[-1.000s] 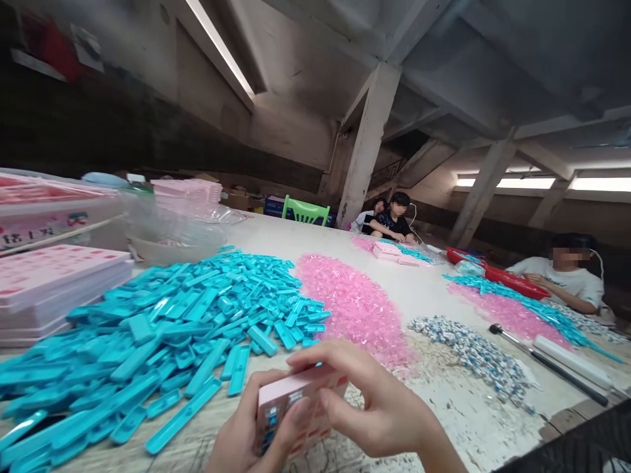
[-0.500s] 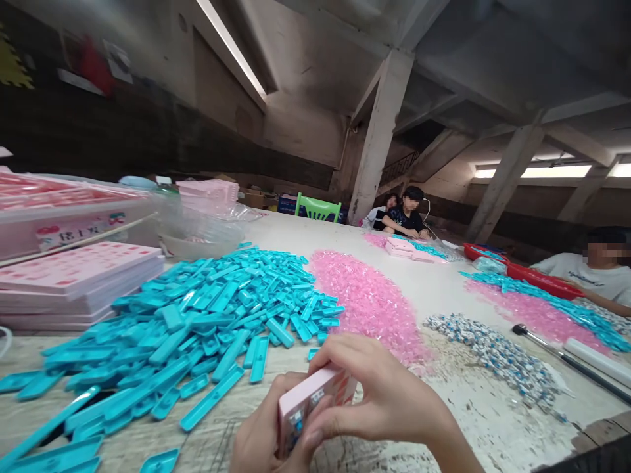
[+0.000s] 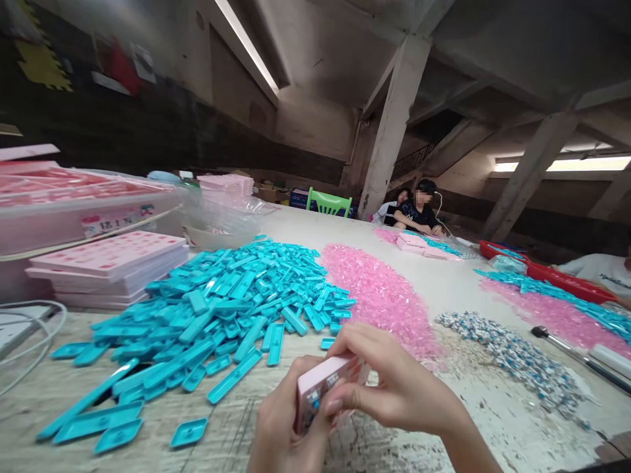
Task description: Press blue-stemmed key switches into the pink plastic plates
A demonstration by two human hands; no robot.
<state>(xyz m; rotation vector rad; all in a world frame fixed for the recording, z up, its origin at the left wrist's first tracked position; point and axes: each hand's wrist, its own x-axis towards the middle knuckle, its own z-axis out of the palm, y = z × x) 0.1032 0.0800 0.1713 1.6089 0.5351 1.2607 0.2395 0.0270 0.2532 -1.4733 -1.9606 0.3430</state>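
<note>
My left hand [image 3: 283, 417] is closed around the near end of a pink plastic case [image 3: 323, 376], which is tilted with its narrow side towards me. Small white and blue pieces sit in that side. Over the far end of the case curls my right hand [image 3: 389, 384], its thumb pressed by the small pieces. Whether the right fingertips hold a separate piece is hidden. Just beyond my hands lie a heap of turquoise plastic strips [image 3: 231, 295] and a mound of small clear pink pieces [image 3: 377, 295].
Flat pink panels [image 3: 108, 259] are stacked at left beside a pink bin [image 3: 64, 220] and a white cable [image 3: 62, 322]. To the right are small white-and-blue parts [image 3: 517, 361] and a black-tipped metal rod [image 3: 566, 351]. Beyond are red trays [image 3: 566, 279] and a seated person [image 3: 417, 213].
My view has turned slightly left, so the table's contents appear farther right. Both hands keep their hold on the pink case, with little change in their grip.
</note>
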